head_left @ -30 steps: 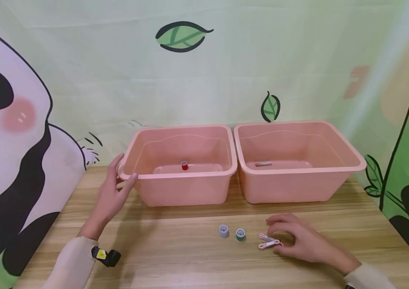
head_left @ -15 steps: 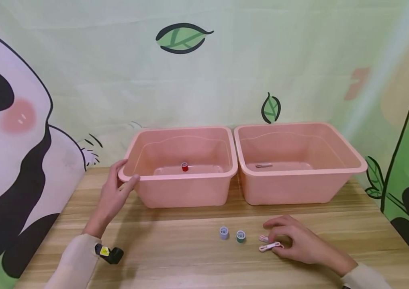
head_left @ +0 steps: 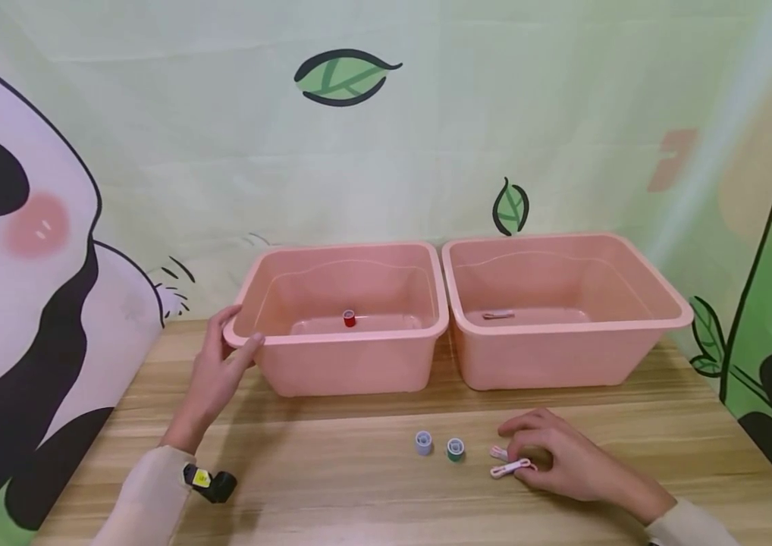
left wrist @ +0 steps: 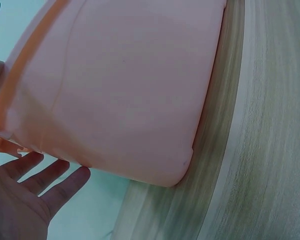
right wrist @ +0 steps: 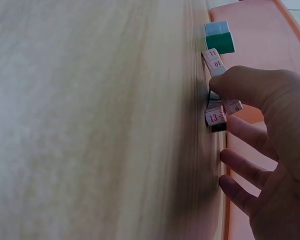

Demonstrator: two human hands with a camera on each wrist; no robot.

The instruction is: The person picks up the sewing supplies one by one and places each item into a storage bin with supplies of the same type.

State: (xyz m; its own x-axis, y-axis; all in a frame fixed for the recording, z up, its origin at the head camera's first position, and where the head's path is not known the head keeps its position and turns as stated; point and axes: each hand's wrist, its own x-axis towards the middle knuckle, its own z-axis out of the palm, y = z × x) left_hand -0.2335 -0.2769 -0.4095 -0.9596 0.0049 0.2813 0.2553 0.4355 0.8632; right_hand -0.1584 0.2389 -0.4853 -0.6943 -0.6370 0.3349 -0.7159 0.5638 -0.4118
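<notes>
At the left pink plastic bin [head_left: 352, 368], my left hand [head_left: 218, 371] grips the front-left rim corner, thumb in front and fingers along the side. In the left wrist view, several fingers [left wrist: 65, 192] extend beside the bin's wall. My right hand [head_left: 557, 455] pinches a folded measuring tape [head_left: 510, 467] just at the tabletop; printed numbers show on it in the right wrist view. A second folded measuring tape [head_left: 498, 453] lies behind it, partly hidden by the fingers. Left of these stand a small light-blue cylinder [head_left: 423, 443] and a green one [head_left: 455, 449], hollow on top.
A second pink bin [head_left: 550, 356] stands right beside the left one, with a folded tape [head_left: 498, 315] on its floor. Inside the left bin sits a small red cylinder [head_left: 349, 318]. A printed cloth backdrop [head_left: 427, 152] hangs behind the wooden table [head_left: 331, 470].
My right fingers have closed on the front measuring tape, and my thumb has come against it. The left hand has settled closer around the bin's corner. The head view has tilted slightly up.
</notes>
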